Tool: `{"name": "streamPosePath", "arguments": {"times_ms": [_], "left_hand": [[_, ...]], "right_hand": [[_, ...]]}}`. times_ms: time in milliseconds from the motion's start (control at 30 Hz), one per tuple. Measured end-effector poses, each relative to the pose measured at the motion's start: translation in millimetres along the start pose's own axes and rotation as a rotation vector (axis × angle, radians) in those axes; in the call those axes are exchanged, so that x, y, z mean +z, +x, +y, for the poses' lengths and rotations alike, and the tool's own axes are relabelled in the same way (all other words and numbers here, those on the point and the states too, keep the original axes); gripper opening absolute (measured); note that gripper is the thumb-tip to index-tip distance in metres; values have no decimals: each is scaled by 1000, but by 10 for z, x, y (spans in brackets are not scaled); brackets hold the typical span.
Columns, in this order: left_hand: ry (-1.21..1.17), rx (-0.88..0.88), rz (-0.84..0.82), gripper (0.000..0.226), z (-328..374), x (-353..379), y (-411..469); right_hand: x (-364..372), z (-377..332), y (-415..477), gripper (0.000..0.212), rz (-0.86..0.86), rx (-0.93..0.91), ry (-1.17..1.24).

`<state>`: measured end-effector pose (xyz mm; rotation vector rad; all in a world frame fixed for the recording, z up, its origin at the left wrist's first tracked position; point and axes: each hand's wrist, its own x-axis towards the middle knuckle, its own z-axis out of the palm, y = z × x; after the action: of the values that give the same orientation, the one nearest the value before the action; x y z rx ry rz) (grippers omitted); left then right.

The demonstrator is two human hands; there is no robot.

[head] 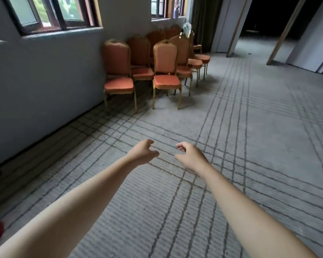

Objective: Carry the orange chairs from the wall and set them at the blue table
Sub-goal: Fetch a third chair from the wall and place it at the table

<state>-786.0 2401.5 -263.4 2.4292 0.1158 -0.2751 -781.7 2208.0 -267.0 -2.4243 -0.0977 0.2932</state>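
While both hands (142, 152) (191, 157) hang empty, fingers loosely curled, I'd grip the stiff, probably light nearest chair (166, 71) by its backrest.

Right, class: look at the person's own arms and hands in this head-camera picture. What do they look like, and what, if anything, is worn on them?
Both forearms are bare as far back as the picture shows; no sleeve reaches into view. The left hand and the right hand carry no gloves. No watch, bracelet or ring is visible on either wrist or hand, though the fingers are small and slightly blurred.
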Motion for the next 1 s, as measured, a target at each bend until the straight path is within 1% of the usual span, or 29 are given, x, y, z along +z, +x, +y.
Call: {"name": "streamPosePath", "arguments": {"times_ms": [233,400,533,667,867,1000], "left_hand": [[-136,-174,125,63,-253,-625,1194],[-170,-202,184,62,-440,-1035,2380],[-149,-187,181,62,-503,-1517,3525],[-144,-171,171,61,-503,-1942,4530],[-140,-184,106,61,-496,-2167,5910],[-142,-208,121,62,-505,-2352,7045]], "right_hand": [[-121,-541,1661,41,-96,-177,-77],[-124,-891,2957,42,-122,-239,-86],[-188,-1248,4129,41,-113,-231,-83],[-247,-1526,5091,40,-88,-227,-29],[-332,-1589,6510,40,-108,-191,3],[-438,-1623,7743,40,-134,-222,-4]]}}
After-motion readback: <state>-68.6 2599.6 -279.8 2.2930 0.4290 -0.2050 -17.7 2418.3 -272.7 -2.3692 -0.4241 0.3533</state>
